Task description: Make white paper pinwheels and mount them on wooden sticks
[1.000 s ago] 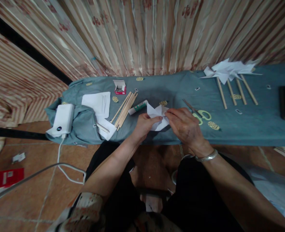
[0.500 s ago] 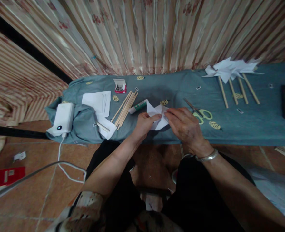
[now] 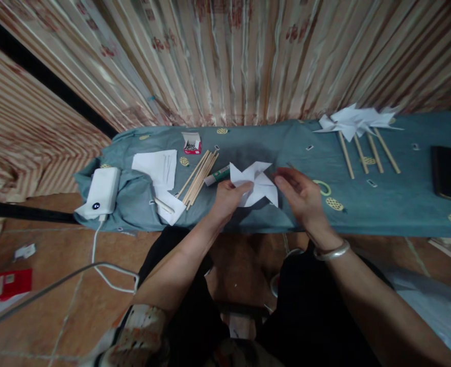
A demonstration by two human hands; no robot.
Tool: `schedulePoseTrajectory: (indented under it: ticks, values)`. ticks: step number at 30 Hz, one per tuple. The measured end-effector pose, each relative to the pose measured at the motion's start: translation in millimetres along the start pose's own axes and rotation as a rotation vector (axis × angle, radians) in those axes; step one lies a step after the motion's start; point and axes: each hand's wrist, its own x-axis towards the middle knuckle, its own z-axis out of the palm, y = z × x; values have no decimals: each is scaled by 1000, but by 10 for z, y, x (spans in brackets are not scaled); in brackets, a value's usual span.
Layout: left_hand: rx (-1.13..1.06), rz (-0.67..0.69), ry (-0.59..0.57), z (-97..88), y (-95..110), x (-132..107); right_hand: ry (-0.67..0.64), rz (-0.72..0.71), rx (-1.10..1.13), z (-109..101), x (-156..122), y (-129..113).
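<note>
The left hand was closed on the white paper pinwheel, thumb pressed near its centre. The right hand was half open, fingers loosely curled, just beside the blades and apart from them; I saw nothing in its grip, though its palm was partly hidden. Pinwheel was over the near part of the blue-green cloth; couldn't tell if it touched.

Main risk on my screen: the left thumb was the only hold I could see on the folds. If it eased and the centre wasn't fastened, tips could spring up. I couldn't confirm any glue or pin there. The scissors were mostly hidden behind the right hand, one green loop showing; a blind sweep could catch them. The white cable hung from the power bank past the cloth edge; a snag could drag the power bank off.

Containers: small red box stood open, lid up, with small metal bits inside, pins by the look, too small to be sure. A knock could scatter them. Glue stick lay on its side by the wooden sticks; couldn't see inside it or whether it was capped. A bump could roll it.
</note>
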Motion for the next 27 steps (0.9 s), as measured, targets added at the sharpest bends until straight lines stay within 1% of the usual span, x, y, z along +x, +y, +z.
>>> schedulePoseTrajectory:
  ticks: [2,4,5,7,13,17,22,27]
  values:
    - [-1,-20,-24,10,14,-7,-95,249,255,13,34,25]
    - [5,-32,-62,12,25,-15,-177,427,439,31,49,22]
    - [11,-34,-72,11,29,-19,-202,484,501,39,51,12]
    - [28,-34,-79,3,37,-25,-227,544,578,50,50,-15]
    - [81,-51,-106,-28,81,-43,-270,601,626,48,57,-68]
    - [82,-71,-118,-45,109,-52,-264,619,645,55,60,-92]
    - [47,-82,-136,-46,143,-70,-236,575,635,68,61,-89]
    - [80,-57,-120,-44,144,-80,-226,555,604,81,56,-96]
